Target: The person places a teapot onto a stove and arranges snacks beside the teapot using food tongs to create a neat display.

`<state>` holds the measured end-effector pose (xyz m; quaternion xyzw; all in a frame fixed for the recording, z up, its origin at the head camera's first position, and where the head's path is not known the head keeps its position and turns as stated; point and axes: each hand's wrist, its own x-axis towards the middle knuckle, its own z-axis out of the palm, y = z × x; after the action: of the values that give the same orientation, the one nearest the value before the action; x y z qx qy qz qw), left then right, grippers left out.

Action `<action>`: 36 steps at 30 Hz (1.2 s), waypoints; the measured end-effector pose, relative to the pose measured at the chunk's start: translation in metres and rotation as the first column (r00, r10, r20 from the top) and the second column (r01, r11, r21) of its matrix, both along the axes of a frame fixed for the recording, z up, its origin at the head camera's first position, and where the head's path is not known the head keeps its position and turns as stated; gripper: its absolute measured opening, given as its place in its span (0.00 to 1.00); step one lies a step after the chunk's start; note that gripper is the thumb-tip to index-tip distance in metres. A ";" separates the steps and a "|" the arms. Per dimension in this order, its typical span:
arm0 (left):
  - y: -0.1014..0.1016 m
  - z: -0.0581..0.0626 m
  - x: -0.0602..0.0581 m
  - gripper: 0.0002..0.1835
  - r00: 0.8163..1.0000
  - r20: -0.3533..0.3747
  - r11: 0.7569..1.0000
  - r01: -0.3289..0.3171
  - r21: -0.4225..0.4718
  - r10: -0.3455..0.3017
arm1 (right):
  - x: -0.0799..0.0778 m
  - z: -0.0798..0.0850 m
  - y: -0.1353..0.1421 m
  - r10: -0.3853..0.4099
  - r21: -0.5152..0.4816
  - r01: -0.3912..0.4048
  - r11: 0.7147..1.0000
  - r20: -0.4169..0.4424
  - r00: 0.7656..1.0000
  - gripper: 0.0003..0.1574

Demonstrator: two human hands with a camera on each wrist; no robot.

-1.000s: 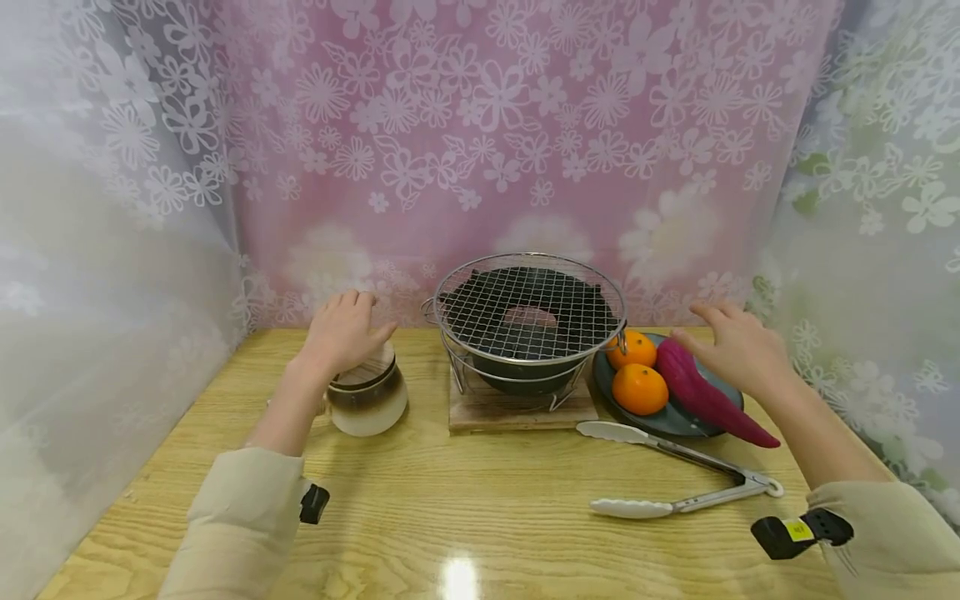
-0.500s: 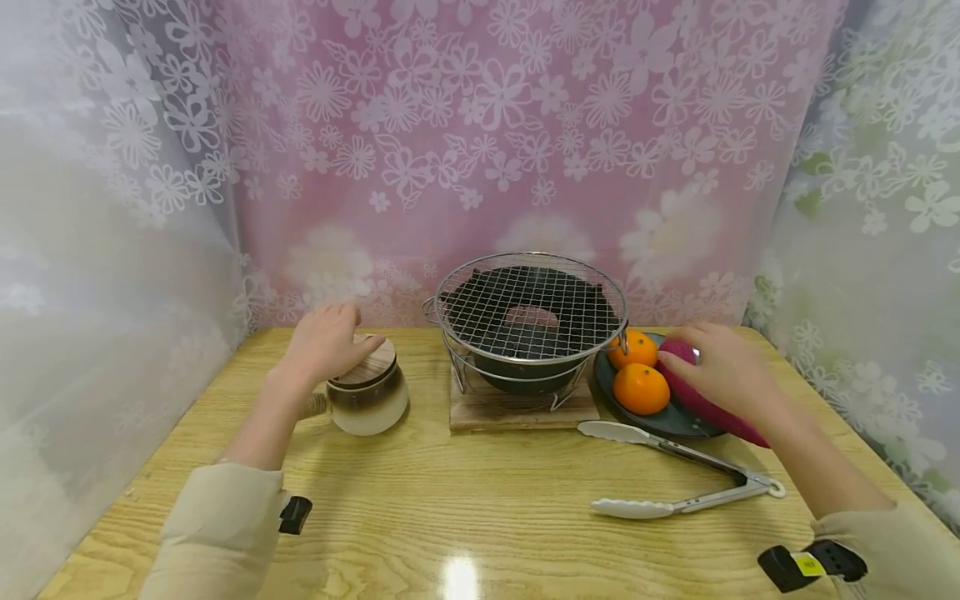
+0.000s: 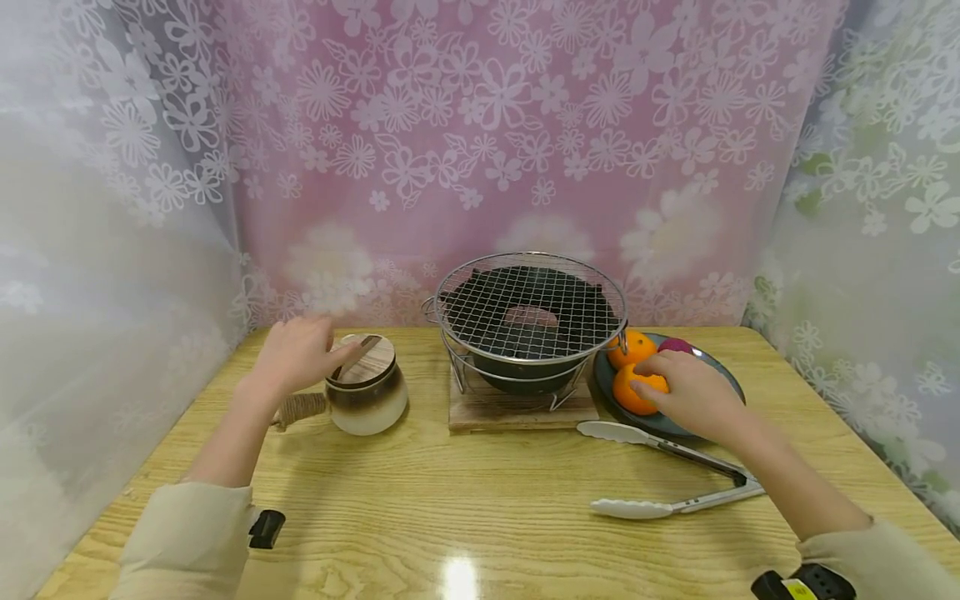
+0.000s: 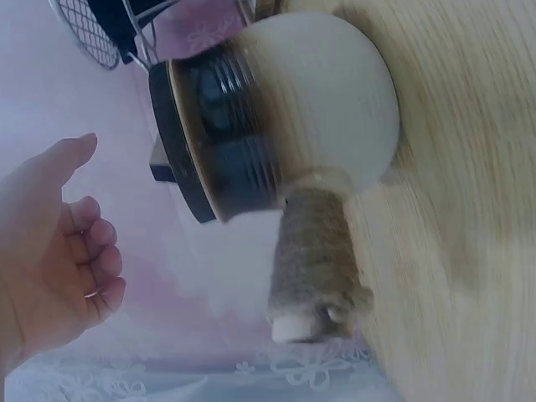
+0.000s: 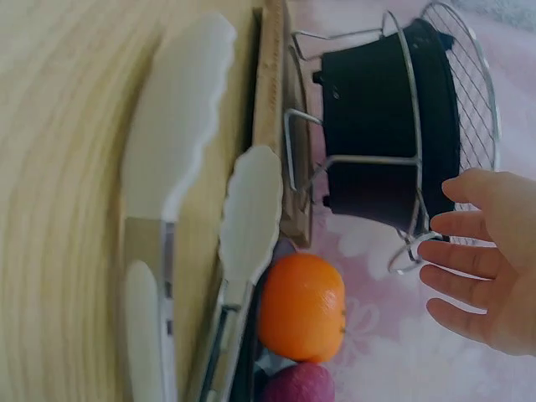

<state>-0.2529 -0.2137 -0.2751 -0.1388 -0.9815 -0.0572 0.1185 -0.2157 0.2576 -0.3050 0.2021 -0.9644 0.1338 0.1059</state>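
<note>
My left hand (image 3: 296, 354) hovers beside the wooden lid (image 3: 377, 362) of a small brown-and-cream ceramic pot (image 3: 369, 412). In the left wrist view that hand (image 4: 59, 251) is apart from the pot (image 4: 335, 100), fingers loosely bent around nothing. The pot's rope-wrapped handle (image 4: 314, 251) points toward the left. Over the dark plate (image 3: 723, 371) is my right hand (image 3: 697, 396), overlapping an orange (image 3: 628, 390) and most of a purple sweet potato (image 3: 675, 343). The right wrist view shows this hand (image 5: 494, 260) with extended fingers and nothing in them.
A round tabletop grill (image 3: 517, 379) with a wire mesh (image 3: 532, 287) stands on a wooden board (image 3: 487, 414) at the back middle. White-tipped tongs (image 3: 633, 507) lie spread in front of the plate. A second orange (image 3: 637, 346) sits behind the first. Floral curtains (image 3: 495, 125) surround the table.
My left hand has drawn left and nearer, off the pot's lid. My right hand has come down and nearer over the plate, from above the sweet potato's far end to beside the front orange.
</note>
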 end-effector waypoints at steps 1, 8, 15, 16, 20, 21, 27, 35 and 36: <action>-0.002 0.000 0.001 0.20 1.000 0.005 1.000 -0.005 -0.003 0.005 | 0.000 -0.002 -0.002 0.005 -0.004 -0.005 1.000 0.001 1.000 0.16; -0.015 -0.003 0.008 0.19 0.997 0.074 1.000 0.002 0.015 -0.003 | -0.003 -0.017 -0.017 0.062 0.023 -0.062 0.998 -0.032 0.998 0.11; -0.025 -0.007 0.012 0.16 0.988 0.154 0.998 0.003 0.061 -0.012 | -0.012 -0.032 -0.030 0.136 0.107 -0.132 0.985 -0.027 0.990 0.13; -0.026 -0.008 0.013 0.16 0.987 0.158 0.998 0.008 0.061 -0.017 | -0.013 -0.035 -0.032 0.148 0.119 -0.143 0.983 -0.031 0.988 0.13; -0.032 -0.013 0.014 0.11 0.992 0.119 0.998 0.051 0.024 -0.053 | -0.017 -0.044 -0.038 0.192 0.163 -0.183 0.970 -0.043 0.980 0.13; -0.034 -0.015 0.015 0.11 0.993 0.104 0.998 0.061 0.010 -0.062 | -0.018 -0.045 -0.040 0.197 0.170 -0.188 0.967 -0.038 0.980 0.14; -0.043 -0.026 0.019 0.15 0.995 0.074 0.994 0.075 -0.081 -0.069 | -0.019 -0.050 -0.045 0.194 0.188 -0.191 0.964 0.001 0.981 0.16; -0.044 -0.042 0.022 0.26 0.992 0.116 0.980 0.060 -0.187 -0.039 | -0.024 -0.054 -0.046 0.211 0.201 -0.204 0.958 -0.015 0.977 0.17; -0.044 -0.043 0.023 0.26 0.992 0.116 0.978 0.061 -0.199 -0.038 | -0.025 -0.055 -0.047 0.217 0.206 -0.210 0.956 -0.014 0.976 0.17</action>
<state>-0.2302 -0.2577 -0.3182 -0.1712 -0.9836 0.0322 0.0471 -0.2405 0.2108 -0.3600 0.3172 -0.9435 0.0412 0.0872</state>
